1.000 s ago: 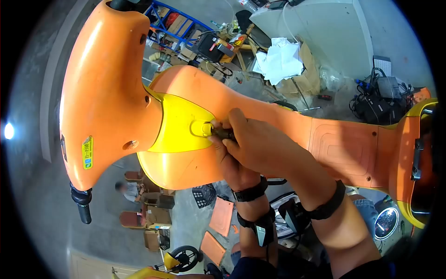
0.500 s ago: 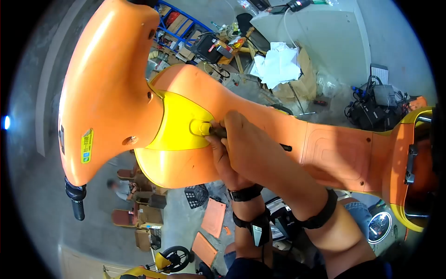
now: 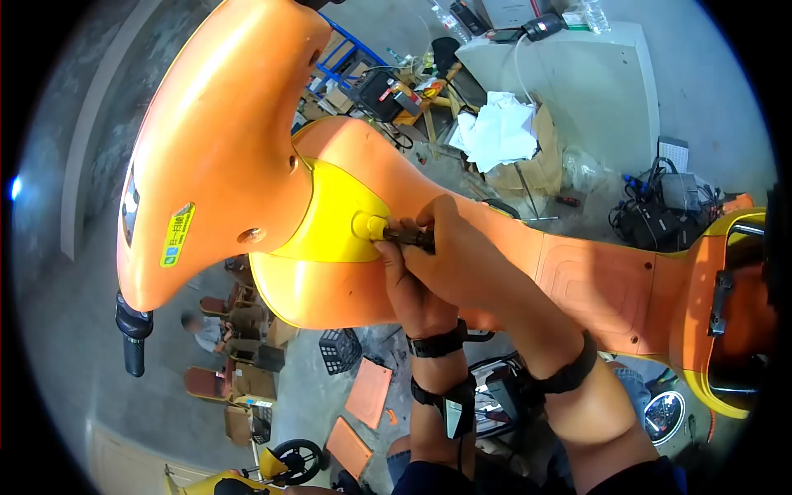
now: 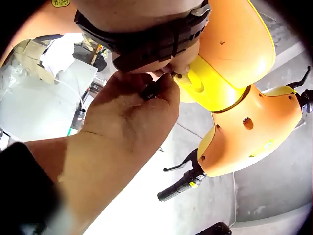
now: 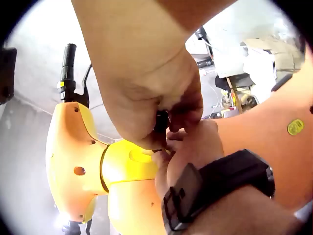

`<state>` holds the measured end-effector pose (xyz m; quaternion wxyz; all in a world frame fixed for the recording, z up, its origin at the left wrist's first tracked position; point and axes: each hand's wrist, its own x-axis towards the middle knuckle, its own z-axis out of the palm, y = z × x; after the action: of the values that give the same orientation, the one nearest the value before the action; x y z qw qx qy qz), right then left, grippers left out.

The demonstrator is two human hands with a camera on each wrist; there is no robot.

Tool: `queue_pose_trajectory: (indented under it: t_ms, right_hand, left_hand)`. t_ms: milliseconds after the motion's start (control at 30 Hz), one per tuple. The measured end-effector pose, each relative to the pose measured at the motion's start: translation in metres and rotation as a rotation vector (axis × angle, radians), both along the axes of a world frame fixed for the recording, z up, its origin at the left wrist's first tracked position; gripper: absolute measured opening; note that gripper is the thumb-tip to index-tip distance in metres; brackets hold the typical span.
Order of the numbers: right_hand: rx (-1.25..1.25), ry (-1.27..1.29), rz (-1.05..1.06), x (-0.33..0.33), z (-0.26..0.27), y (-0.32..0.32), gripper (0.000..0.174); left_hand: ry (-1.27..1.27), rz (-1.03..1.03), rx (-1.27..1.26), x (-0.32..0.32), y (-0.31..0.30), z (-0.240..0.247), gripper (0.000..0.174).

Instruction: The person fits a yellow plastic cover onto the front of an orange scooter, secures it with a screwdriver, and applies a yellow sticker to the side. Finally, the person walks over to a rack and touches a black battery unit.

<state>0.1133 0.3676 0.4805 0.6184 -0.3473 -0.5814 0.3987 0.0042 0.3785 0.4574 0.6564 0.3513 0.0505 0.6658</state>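
Observation:
An orange scooter body (image 3: 355,301) carries a yellow panel (image 3: 326,219) with a small round yellow hook (image 3: 371,227) standing out from it. Against this hook points a screwdriver (image 3: 412,238) with a dark brown handle; its tip is hidden by fingers. My right hand (image 3: 466,256) grips the handle from behind, and the handle's dark end (image 5: 161,120) shows inside the curled fingers in the right wrist view. Lower down, my left hand (image 3: 417,301) reaches up beneath the right one, thumb and finger pinching the front of the screwdriver right at the hook.
The scooter's handlebar grip (image 3: 134,355) juts out at left, its footboard (image 3: 602,285) lies to the right. Orange panels (image 3: 369,392) and a black basket (image 3: 340,351) lie on the floor. White papers (image 3: 499,132) and black equipment (image 3: 660,206) stand beyond. A person (image 3: 206,330) sits among boxes.
The head view has shifted and tilted, moving the scooter's front rightward in view. My right hand has turned slightly on the handle, more of which shows now. Both hands stay at the yellow hook.

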Motion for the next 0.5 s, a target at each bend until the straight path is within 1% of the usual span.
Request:
queue_pose_trajectory:
  t_ms: [33, 67, 133, 267, 333, 367, 433, 467, 500]
  right_hand:
    - [0.107, -0.108, -0.085, 0.001, -0.001, -0.001, 0.024]
    - [0.107, -0.111, -0.083, 0.0, -0.001, -0.001, 0.024]
    - [0.238, -0.204, -0.225, 0.0, 0.0, 0.0, 0.018]
    - [0.288, -0.294, -0.152, 0.013, 0.007, -0.001, 0.016]
    - [0.116, -0.259, -0.044, 0.009, 0.007, 0.0, 0.019]
    - [0.118, -0.26, -0.043, 0.007, 0.008, 0.0, 0.019]
    - [-0.052, -0.029, 0.048, 0.004, 0.01, 0.001, 0.022]
    - [-0.049, -0.03, 0.048, 0.002, 0.01, 0.002, 0.022]
    - [-0.096, 0.106, 0.087, 0.0, 0.009, 0.003, 0.022]
  left_hand:
    - [0.001, -0.025, 0.032, -0.001, 0.0, -0.001, 0.035]
    - [-0.002, -0.024, 0.033, -0.002, 0.001, -0.002, 0.035]
    - [-0.055, -0.046, 0.007, -0.002, 0.002, -0.003, 0.033]
    - [-0.172, -0.082, -0.028, -0.001, -0.001, -0.001, 0.032]
    - [-0.11, -0.018, -0.061, 0.0, -0.001, -0.001, 0.034]
    - [-0.112, -0.017, -0.059, -0.001, -0.001, -0.001, 0.034]
    - [-0.079, -0.064, -0.027, -0.001, -0.001, -0.001, 0.034]
    - [-0.08, -0.064, -0.024, -0.002, 0.001, -0.002, 0.034]
    - [-0.089, -0.078, 0.001, -0.004, 0.004, -0.004, 0.034]
